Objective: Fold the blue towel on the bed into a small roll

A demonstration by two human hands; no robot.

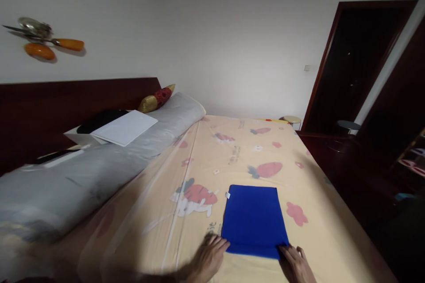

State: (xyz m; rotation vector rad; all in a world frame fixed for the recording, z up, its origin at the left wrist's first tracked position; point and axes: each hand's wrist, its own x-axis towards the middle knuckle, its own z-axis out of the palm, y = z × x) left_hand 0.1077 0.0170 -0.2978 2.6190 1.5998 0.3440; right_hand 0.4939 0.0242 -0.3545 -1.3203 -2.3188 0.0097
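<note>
A blue cloth (pixel 254 216) with a small white tag on its left edge lies flat as a rectangle on the bed. A narrow strip along its near edge looks folded over. At the near left corner, my left hand (pixel 210 256) has its fingers closed on the cloth's edge. My right hand (pixel 296 264) grips the near right corner, thumb side toward the cloth; its fingertips are partly hidden. Under the cloth is a cream bedsheet (pixel 232 159) printed with carrots, rabbits and flowers.
To the left, a long grey bolster or rolled bedding (pixel 133 159) lies along the headboard (pixel 83 93), with a white box lid (pixel 126 128) and a red-gold cushion (pixel 157 98) on it. Stools (pixel 292 119) stand beyond the bed, near a dark doorway (pixel 361 66).
</note>
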